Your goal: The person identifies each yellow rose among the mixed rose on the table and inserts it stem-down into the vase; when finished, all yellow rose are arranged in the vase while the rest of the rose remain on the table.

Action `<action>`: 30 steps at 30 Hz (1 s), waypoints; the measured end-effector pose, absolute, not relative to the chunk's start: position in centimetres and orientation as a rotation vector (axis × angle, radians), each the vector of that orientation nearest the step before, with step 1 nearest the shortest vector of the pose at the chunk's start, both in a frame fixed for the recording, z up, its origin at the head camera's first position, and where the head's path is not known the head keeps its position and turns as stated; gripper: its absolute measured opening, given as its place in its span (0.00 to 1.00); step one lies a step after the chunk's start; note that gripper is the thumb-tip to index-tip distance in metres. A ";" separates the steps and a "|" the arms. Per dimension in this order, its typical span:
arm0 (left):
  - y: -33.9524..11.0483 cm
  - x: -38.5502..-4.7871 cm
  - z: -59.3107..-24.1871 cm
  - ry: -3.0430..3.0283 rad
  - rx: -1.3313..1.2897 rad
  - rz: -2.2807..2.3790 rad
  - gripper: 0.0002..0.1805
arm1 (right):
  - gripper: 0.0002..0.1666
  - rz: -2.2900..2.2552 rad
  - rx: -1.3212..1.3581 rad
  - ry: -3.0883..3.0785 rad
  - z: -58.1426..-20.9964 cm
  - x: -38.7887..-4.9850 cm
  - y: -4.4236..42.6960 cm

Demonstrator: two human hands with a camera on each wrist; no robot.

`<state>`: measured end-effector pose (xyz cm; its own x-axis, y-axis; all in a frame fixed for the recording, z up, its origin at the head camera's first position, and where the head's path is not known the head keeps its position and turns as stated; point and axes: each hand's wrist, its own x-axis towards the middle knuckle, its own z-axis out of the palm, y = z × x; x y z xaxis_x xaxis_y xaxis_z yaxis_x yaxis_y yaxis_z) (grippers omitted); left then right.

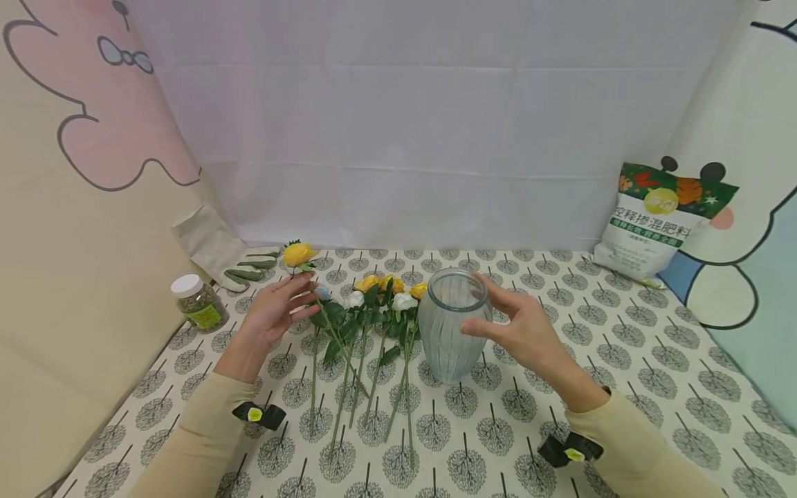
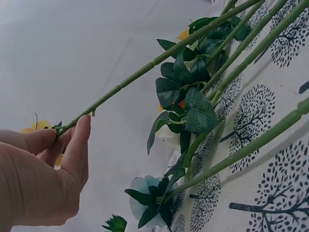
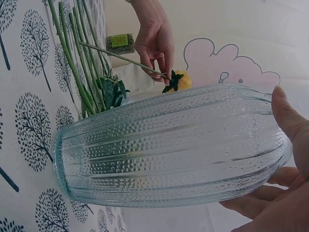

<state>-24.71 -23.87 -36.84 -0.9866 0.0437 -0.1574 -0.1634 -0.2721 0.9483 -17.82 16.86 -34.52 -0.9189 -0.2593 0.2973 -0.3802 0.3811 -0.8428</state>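
Observation:
My left hand [image 1: 281, 304] pinches the stem of a yellow artificial rose [image 1: 299, 254] just under its bloom, between thumb and fingers. The rose's stem [image 2: 145, 69] slants down over the other flowers in the left wrist view. My right hand [image 1: 519, 325] holds a clear ribbed glass vase [image 3: 178, 150] near its rim, thumb on one side and fingers on the other. The vase stands upright on the patterned cloth. Between the hands lie several flowers with green stems: yellow roses [image 1: 367, 283], white roses [image 1: 404, 301] and a pale blue one [image 2: 147, 193].
At the left stands a jar [image 1: 202, 308] with a white lid and brown contents. Behind it lies a pair of pale work gloves [image 1: 214, 242] with green fingers. A fertilizer bag [image 1: 654, 225] leans at the back right. Printed curtains hang round the cloth-covered table [image 1: 498, 443].

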 end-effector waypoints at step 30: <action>-23.0 -21.8 -32.3 1.230 0.150 2.943 0.05 | 0.48 1.566 0.591 -2.515 -34.3 -17.7 16.7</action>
